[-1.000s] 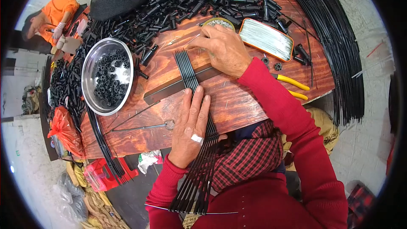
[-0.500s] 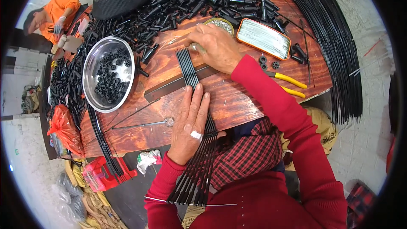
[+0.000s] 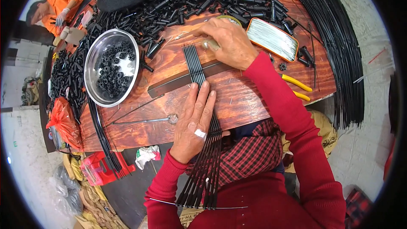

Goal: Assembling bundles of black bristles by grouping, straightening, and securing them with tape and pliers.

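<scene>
Several thin black umbrella ribs point(image 3: 193, 61) lie side by side across a dark bar point(image 3: 167, 86) on the wooden table. My left hand point(image 3: 191, 133) lies over them with its fingers stretched along the ribs, and its thumb tip shows past their other side, so it holds the row. Below the hand the ribs fan out over my lap, strung on a thin wire point(image 3: 233, 208). Beside the ribs' far ends is my right hand point(image 3: 229, 42), its fingers bent in a pinch. Whatever its fingertips hold is too small to make out.
A metal bowl point(image 3: 136, 74) of small black rings stands left. Tins of small metal parts point(image 3: 234, 18) and pale pins point(image 3: 271, 38) stand right, above yellow-handled pliers point(image 3: 296, 82). Black tubes point(image 3: 250, 0) heap up behind; long black rods point(image 3: 335, 38) hang right. A person in orange point(image 3: 63, 6) works far left.
The view has shifted slightly. My right hand's fingers have moved a little away from the ribs' far ends. My left hand still lies on the ribs.
</scene>
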A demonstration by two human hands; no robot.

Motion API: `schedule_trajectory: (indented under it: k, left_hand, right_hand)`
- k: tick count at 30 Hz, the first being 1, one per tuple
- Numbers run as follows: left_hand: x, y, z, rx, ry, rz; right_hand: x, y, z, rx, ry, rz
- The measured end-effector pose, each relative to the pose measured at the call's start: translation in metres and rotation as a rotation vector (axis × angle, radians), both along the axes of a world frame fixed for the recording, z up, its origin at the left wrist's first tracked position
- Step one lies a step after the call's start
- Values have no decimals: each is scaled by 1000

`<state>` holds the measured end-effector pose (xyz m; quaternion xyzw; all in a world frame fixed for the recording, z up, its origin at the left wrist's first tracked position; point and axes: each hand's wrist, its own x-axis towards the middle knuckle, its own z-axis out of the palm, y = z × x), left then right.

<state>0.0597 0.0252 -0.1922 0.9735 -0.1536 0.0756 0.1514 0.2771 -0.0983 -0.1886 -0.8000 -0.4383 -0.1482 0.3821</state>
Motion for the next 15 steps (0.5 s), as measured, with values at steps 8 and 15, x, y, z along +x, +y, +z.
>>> schedule_trajectory:
  k: [8,15]
  left_hand:
    - [1,-6,13,-69,37,6]
    - [-4,-8,7,-86,-1,9]
  right_hand:
    - [-5,19,-10,41,-33,2]
    - [-54,-22,23,104,101,94]
